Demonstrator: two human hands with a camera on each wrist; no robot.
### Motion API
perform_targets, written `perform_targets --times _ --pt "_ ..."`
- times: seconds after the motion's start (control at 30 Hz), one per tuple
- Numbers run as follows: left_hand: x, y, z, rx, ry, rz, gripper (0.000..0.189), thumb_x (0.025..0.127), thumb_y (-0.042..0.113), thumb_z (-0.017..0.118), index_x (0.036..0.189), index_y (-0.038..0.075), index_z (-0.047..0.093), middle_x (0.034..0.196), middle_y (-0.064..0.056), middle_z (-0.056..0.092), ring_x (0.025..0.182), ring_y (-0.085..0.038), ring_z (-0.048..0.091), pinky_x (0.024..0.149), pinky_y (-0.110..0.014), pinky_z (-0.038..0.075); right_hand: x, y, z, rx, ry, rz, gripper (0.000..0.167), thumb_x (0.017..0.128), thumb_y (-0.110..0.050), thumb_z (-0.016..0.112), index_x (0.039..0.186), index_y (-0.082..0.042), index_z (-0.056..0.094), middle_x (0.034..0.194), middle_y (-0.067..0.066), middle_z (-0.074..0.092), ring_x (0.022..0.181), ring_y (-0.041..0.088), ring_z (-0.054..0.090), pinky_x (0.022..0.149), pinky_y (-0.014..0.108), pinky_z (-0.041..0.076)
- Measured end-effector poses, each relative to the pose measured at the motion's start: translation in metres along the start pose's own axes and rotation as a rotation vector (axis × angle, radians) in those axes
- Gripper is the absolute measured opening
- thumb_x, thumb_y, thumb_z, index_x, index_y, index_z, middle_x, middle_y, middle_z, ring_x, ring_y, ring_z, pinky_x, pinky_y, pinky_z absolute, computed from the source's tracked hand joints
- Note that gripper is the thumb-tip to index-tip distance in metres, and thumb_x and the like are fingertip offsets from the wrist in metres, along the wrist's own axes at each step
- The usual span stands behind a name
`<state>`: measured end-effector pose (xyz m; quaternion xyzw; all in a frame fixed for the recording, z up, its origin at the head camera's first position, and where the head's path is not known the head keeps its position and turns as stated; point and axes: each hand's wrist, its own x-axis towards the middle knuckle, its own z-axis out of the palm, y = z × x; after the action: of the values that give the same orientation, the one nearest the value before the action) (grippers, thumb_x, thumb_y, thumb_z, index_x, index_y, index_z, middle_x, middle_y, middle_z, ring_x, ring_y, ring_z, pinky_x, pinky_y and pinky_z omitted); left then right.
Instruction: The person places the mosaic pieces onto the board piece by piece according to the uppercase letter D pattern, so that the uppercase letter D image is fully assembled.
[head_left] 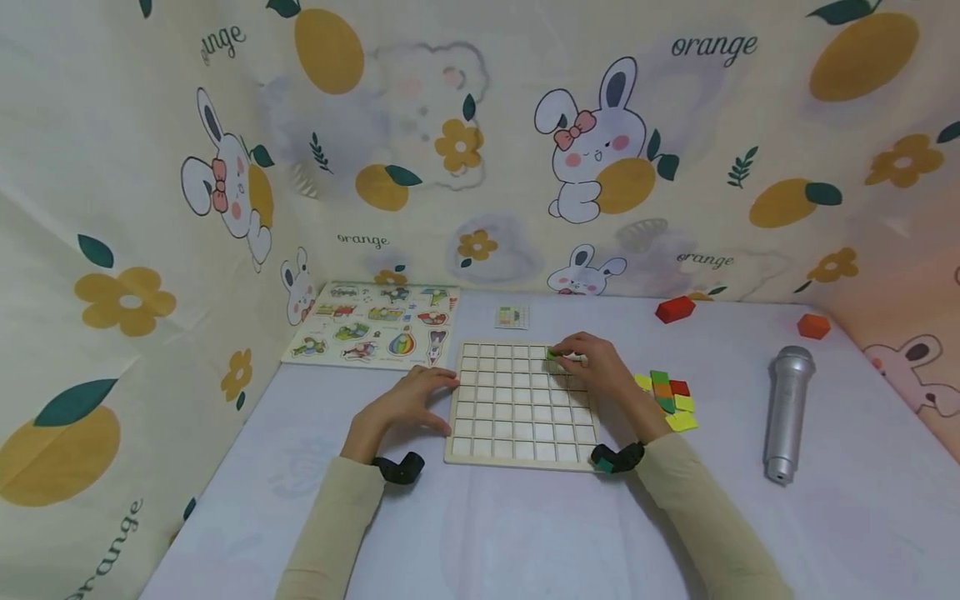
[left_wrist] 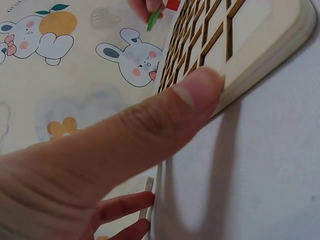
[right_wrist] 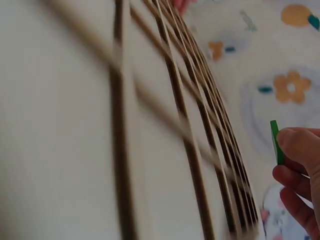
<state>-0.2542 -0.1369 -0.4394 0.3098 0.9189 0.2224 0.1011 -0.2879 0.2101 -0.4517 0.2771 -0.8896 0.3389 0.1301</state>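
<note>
A square wooden grid board [head_left: 517,417] with pale cells lies flat on the table. My right hand [head_left: 600,367] pinches a thin green tile [right_wrist: 276,142] between thumb and fingers, over the board's far right corner. My left hand [head_left: 405,400] rests at the board's left edge, its thumb [left_wrist: 195,90] against the rim and its other fingers extended along the side. Right of the board, partly behind my right forearm, lies a loose cluster of yellow, green, orange and red tiles [head_left: 663,396].
A picture puzzle board [head_left: 375,325] lies at the back left. A small card with a coloured pattern [head_left: 512,317] sits behind the grid board. Two red blocks, one farther back [head_left: 675,309] and one at right [head_left: 813,326], stand near a silver microphone-shaped cylinder [head_left: 787,417].
</note>
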Motion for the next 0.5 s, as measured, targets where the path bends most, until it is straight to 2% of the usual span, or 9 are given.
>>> perform_targets --times 0.27,0.5 --pt "0.001 -0.004 0.005 -0.006 0.008 0.004 0.077 0.065 0.036 0.083 0.130 0.008 0.053 0.141 -0.007 0.044 0.125 -0.026 0.036 0.106 -0.043 0.030 0.020 -0.019 0.037 0.073 -0.009 -0.054 0.017 0.087 -0.009 0.065 0.102 -0.010 0.071 0.102 0.003 0.065 0.091 0.018 0.061 0.078 0.036 0.054" --pt "0.000 -0.004 0.003 -0.011 0.011 -0.003 0.077 0.065 0.036 0.083 0.131 0.009 0.053 0.141 -0.007 0.044 0.126 -0.026 0.035 0.107 -0.043 0.029 0.033 -0.037 0.064 0.125 -0.018 -0.024 0.013 0.086 -0.011 0.067 0.098 -0.010 0.072 0.099 0.000 0.066 0.091 0.015 0.062 0.079 0.031 0.054"
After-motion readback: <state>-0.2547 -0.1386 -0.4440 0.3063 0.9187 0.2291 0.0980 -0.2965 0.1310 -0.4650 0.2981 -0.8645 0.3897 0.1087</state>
